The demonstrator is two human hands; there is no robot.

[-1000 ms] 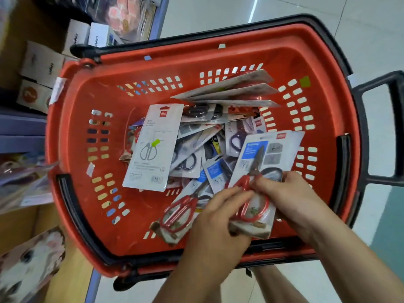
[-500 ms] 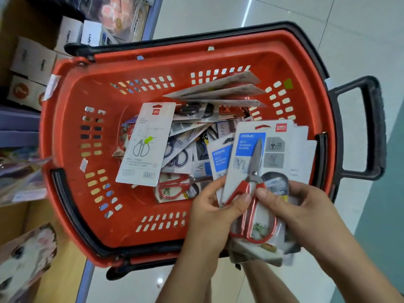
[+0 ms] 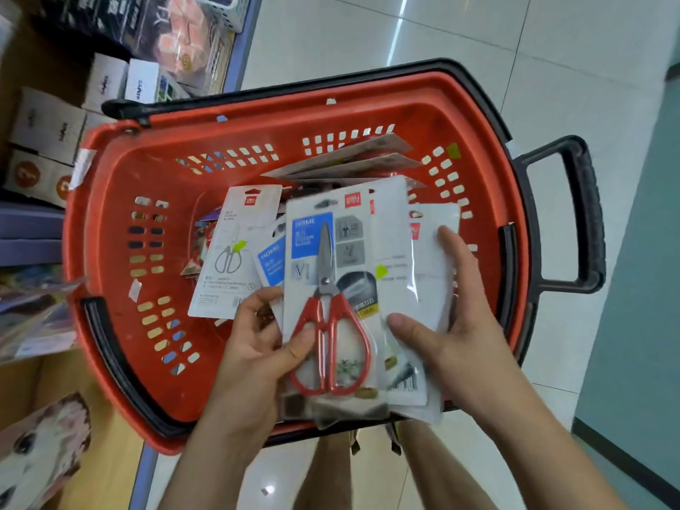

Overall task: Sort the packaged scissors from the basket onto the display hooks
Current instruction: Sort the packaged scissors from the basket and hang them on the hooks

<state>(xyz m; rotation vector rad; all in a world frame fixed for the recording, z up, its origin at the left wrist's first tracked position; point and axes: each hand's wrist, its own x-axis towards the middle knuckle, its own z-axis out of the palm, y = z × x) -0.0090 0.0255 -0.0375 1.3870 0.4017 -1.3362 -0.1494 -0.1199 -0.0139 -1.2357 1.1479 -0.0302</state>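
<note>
Seen from the head: both hands hold a stack of scissor packs [image 3: 401, 252] just over the red basket [image 3: 110, 222]. The left hand [image 3: 257, 347] pinches the top pack [image 3: 316, 233], with its thumb on the red scissors [image 3: 325, 325]. The right hand [image 3: 452, 325] grips the packs behind, its fingers curled round the back. More packs [image 3: 239, 252] lie in the basket. How many is hard to tell.

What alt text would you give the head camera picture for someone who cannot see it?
A person's left hand and right hand hold a fanned stack of packaged scissors above a red basket, with a red-handled pair on top. More packs lie inside the basket, which stands on a pale tiled floor.
</note>
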